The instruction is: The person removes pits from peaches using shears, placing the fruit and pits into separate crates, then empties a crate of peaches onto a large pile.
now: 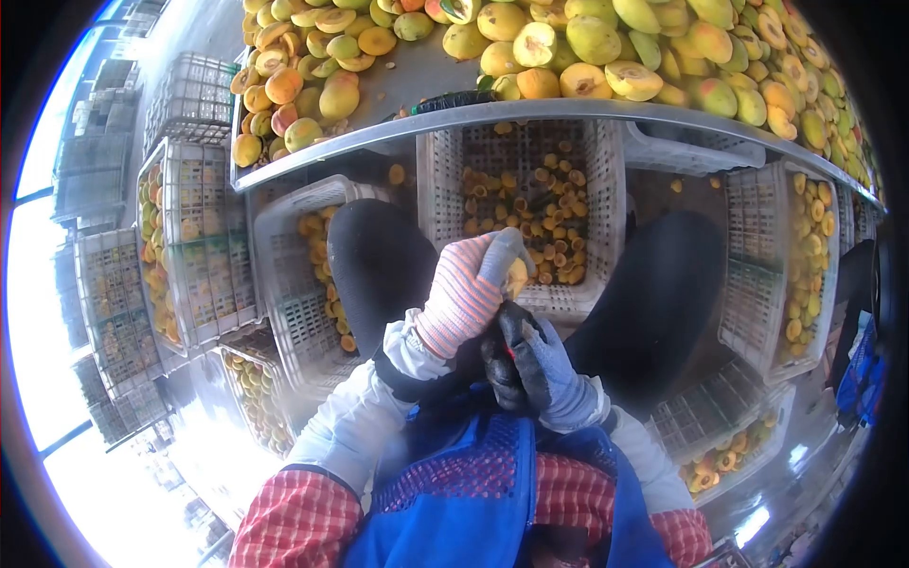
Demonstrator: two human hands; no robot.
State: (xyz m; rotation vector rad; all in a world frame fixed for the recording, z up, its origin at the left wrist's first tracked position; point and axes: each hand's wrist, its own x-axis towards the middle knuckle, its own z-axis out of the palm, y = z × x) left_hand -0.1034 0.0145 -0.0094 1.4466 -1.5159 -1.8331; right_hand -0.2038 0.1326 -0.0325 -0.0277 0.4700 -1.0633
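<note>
My left hand (473, 287), in a striped knit glove with grey fingertips, is closed around a small yellow piece of peach (516, 277). Just below it, my right hand (540, 369), in a grey-blue glove with black coated fingers, is closed too. A speck of red shows between its fingers, but what it grips is mostly hidden. Both hands meet above my lap, between my knees. Beneath and beyond them stands a white plastic crate (519, 298) with many small pitted peach pieces (544, 222) inside.
A metal-edged table (417, 121) heaped with whole and halved peaches (592, 40) runs across the front. A dark object (454, 101) lies by its rim. Crates of fruit flank me, one at left (284, 284) and one at right (757, 275). Stacked crates (204, 237) stand farther left.
</note>
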